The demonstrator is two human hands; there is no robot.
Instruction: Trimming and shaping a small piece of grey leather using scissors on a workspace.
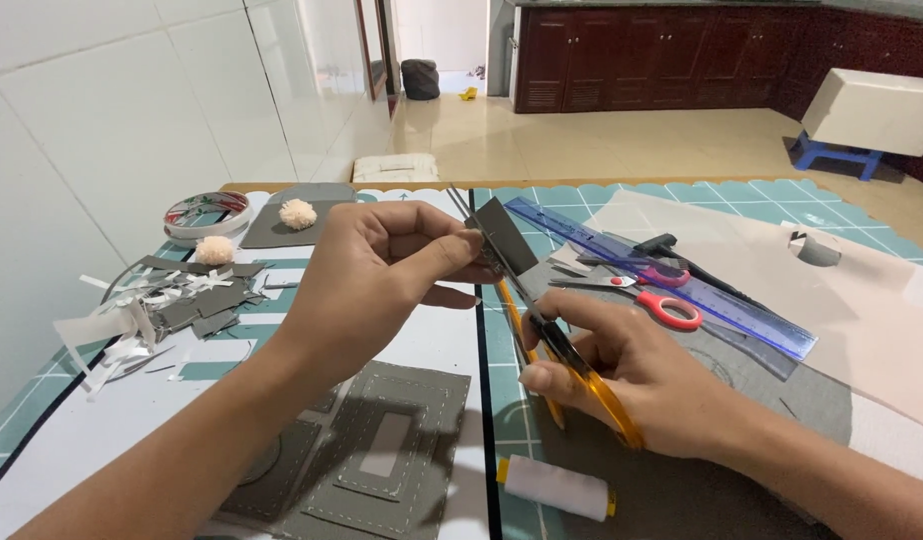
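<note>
My left hand (377, 270) pinches a small dark grey piece of felt (507, 237) between thumb and fingers, held up above the table. My right hand (622, 375) grips yellow-handled scissors (552, 340). Their blades point up and away, and meet the edge of the grey piece at my left fingertips. Below my left arm lie stitched grey felt pieces (387, 455) with rectangular windows.
A white thread spool (557, 487) lies near the front. Red-handled scissors (652, 295), a blue ruler (672, 285) and a black tool lie to the right on grey felt. Felt scraps (182, 300), two cream pompoms (299, 212) and a tape roll (207, 213) sit at left by the white wall.
</note>
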